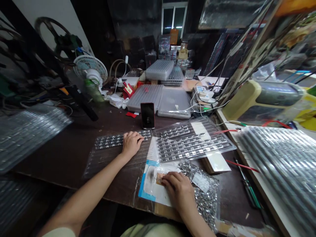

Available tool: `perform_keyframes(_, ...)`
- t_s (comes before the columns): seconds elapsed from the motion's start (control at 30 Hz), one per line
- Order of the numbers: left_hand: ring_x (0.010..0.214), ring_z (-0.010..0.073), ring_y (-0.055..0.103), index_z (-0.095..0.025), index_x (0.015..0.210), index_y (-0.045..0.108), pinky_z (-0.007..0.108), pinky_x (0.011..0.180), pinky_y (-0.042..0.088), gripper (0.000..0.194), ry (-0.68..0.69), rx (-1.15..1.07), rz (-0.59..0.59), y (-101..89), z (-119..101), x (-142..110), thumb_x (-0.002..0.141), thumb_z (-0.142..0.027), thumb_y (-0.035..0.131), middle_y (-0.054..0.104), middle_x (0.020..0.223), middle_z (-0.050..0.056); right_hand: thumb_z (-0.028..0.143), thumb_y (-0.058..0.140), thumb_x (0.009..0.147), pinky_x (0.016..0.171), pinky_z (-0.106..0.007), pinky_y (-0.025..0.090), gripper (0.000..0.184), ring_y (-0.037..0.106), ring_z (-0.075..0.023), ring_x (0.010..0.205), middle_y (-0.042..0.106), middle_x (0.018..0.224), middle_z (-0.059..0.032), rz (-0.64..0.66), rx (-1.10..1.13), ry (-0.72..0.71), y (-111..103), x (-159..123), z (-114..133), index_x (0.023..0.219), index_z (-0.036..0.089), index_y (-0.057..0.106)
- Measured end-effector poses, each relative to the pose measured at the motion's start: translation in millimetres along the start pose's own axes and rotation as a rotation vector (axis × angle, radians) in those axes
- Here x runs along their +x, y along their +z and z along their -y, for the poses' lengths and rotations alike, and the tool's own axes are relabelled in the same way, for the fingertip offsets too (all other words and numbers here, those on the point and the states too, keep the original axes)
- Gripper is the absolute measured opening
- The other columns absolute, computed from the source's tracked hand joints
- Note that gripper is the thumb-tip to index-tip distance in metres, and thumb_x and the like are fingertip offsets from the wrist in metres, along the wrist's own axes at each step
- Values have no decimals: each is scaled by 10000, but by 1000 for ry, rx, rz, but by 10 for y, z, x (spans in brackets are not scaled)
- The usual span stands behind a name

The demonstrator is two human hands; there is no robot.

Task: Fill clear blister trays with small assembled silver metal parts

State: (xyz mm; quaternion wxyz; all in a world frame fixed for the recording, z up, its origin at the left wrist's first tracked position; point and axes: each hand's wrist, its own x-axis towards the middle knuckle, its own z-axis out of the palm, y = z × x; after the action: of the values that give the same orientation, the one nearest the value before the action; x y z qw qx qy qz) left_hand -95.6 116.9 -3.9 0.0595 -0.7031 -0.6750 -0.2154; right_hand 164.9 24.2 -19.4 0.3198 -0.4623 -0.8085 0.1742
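My left hand (132,143) rests on a clear plastic tray (108,161) at the left, its fingers drawn together over rows of small shiny metal parts (111,141). Whatever it pinches is hidden. Lower down, my right hand (180,189) has its fingertips pressed together on a small orange-brown patch (160,178) of a white and blue sheet (148,194). I cannot make out what those fingers hold. Beside that hand lies a clear bag of many small metal parts (207,200). A second ribbed clear tray (192,140), partly filled with similar parts, sits tilted beyond it.
A phone (147,115) stands upright behind the trays. Stacked clear trays flank the table at left (32,131) and right (283,164). A green-handled tool (250,191) lies at right, near a white block (217,163). A fan (91,70) and closed plastic trays (174,100) stand farther back.
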Motion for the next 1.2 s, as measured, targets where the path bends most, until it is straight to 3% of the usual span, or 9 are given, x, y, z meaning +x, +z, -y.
perform_keyframes(0.2,913,242,523,-239,887,696,413,854,290,157,-10,14,13,-95,-26,48,861,-286,549,671,928,56,304,555,881,677,-293,362,148,569,-162,762,660,829,-1,-7,-43,23,76,-10,-33,865,296,702)
perform_keyframes(0.33,946,242,545,-235,857,709,420,885,289,174,-20,-203,93,12,-380,392,861,-270,539,690,940,54,300,561,877,677,-293,353,148,558,-155,775,656,843,-1,-7,-106,3,57,-11,-3,873,316,708)
perform_keyframes(0.43,923,234,576,-223,793,713,414,899,307,132,-14,-295,126,160,-675,674,822,-268,591,706,898,52,297,543,883,708,-304,368,194,556,-174,842,668,954,-18,4,-220,-26,-34,-33,-46,1022,308,678)
perform_keyframes(0.57,875,223,613,-198,735,691,400,892,363,103,-52,-407,131,231,-777,804,790,-246,619,709,834,58,156,464,876,868,-352,359,383,494,-222,1099,609,1213,-5,65,-436,-179,-274,-114,-231,1216,298,569)
perform_keyframes(0.67,835,190,636,-179,868,668,344,800,449,146,-109,-528,138,126,-655,650,840,-229,534,699,852,64,78,428,832,900,-385,343,456,472,-236,1138,606,1218,10,106,-515,-275,-431,-194,-348,1205,299,568)
perform_keyframes(0.77,724,145,649,-165,1027,619,254,612,491,232,-164,-687,210,-59,-545,301,877,-239,458,675,852,54,56,423,830,889,-367,357,412,517,-217,1045,641,1129,-17,111,-493,-284,-497,-243,-384,1149,254,595)
perform_keyframes(0.97,697,120,616,-173,993,635,208,546,475,318,-552,-1404,628,-317,-681,-530,794,-419,612,620,883,53,145,445,910,754,-306,380,195,533,-170,819,643,916,-31,108,-372,-231,-459,-194,-361,932,225,622)
perform_keyframes(1.07,696,122,591,-163,969,639,211,571,465,327,-526,-1370,621,-301,-796,-765,753,-407,667,618,808,38,199,452,927,733,-310,377,157,526,-179,829,640,924,-43,51,-320,-205,-426,-143,-327,908,203,608)
perform_keyframes(1.2,696,139,583,-178,903,676,235,615,457,175,-350,-965,400,-236,-900,-902,741,-244,674,656,782,30,199,458,925,711,-299,406,139,528,-167,780,633,844,-40,-21,-215,-159,-417,-87,-244,889,187,591)
